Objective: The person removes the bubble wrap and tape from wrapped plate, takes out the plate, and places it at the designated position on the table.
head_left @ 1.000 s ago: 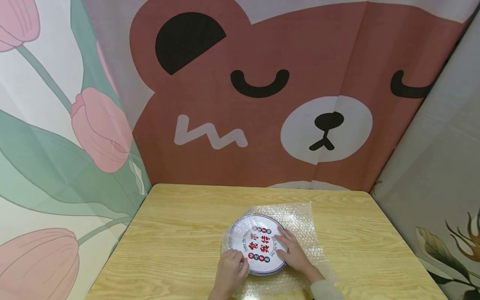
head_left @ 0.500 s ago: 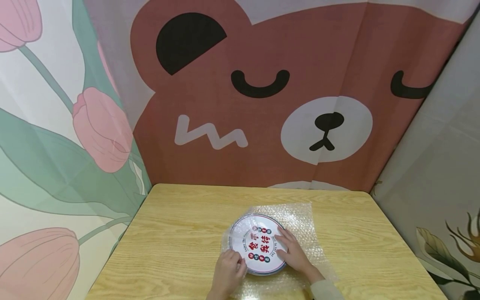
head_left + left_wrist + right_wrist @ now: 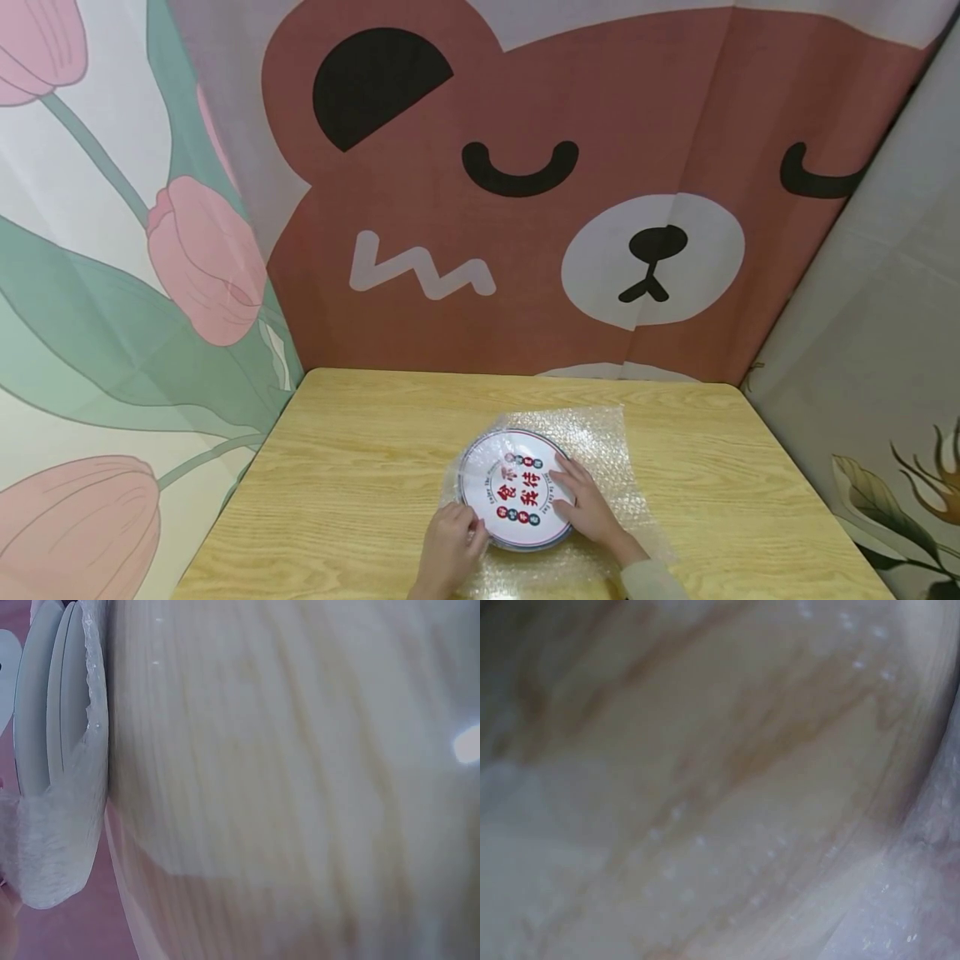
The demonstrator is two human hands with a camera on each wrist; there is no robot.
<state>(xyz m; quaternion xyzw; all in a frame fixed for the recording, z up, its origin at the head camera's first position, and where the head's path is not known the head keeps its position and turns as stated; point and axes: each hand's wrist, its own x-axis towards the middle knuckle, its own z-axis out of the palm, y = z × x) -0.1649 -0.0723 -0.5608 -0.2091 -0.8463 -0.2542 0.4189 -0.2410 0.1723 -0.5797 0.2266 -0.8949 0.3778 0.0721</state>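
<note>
A stack of round white plates (image 3: 517, 537) lies on a sheet of bubble wrap (image 3: 592, 429); the top one bears red characters and a blue rim. My left hand (image 3: 450, 542) pinches the wrap at the stack's lower left edge, fingers curled. On the right side of the top plate rests my right hand (image 3: 592, 507), its fingers spread over the rim. In the left wrist view, several stacked plates (image 3: 36, 705) show edge-on, with bubble wrap (image 3: 64, 840) folded up around their side. The right wrist view catches only blurred bubble wrap (image 3: 877, 915) and tabletop.
The wood-grain table (image 3: 360, 467) extends on both sides of the wrap. Behind it hangs a cloth with a bear print (image 3: 420, 333). Printed curtains flank it, tulips (image 3: 202, 267) at left and a grey floral one (image 3: 885, 333) at right.
My left hand has shifted slightly left and down along the plates' edge, still pinching the wrap. The right hand and the plates stay where they were.
</note>
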